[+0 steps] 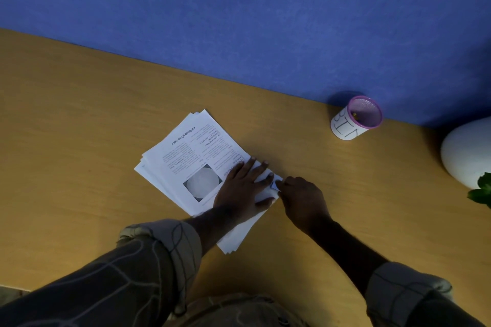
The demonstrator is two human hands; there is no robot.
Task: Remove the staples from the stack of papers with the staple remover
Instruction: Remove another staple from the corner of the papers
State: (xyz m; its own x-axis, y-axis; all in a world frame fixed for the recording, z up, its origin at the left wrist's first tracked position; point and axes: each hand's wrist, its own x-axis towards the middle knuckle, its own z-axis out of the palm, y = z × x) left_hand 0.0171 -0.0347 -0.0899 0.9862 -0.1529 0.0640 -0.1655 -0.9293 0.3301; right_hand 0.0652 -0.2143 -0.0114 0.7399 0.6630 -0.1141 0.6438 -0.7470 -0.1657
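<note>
— Which step do you think is in hand now?

— I think it is the pulling of a staple. The stack of papers (pixel 186 156) lies on the bench (pixel 79 114), turned at an angle, and the left hand (pixel 243 188) presses flat on its near right corner with the fingers (pixel 261 167) spread and straight. It holds nothing; it only keeps the sheets from sliding.

— And the other hand?

— The right hand (pixel 301 199) is just beside that same corner, its fingers curled around a small blue thing, which I take for the staple remover (pixel 275 185). Only its tip shows, touching the paper corner between the two hands. The staple itself I cannot see; it is too small or it is covered.

— What does the next move ask for?

— In my judgement, the tool must go under the staple and lift it, while the left hand keeps pressing so that the top sheet does not tear. After this the loose staple probably goes into the cup marked BIN (pixel 354 118), which stands well apart, to the right, near the blue wall (pixel 239 8).

— Are more staples left?

— I cannot tell from here.
</note>
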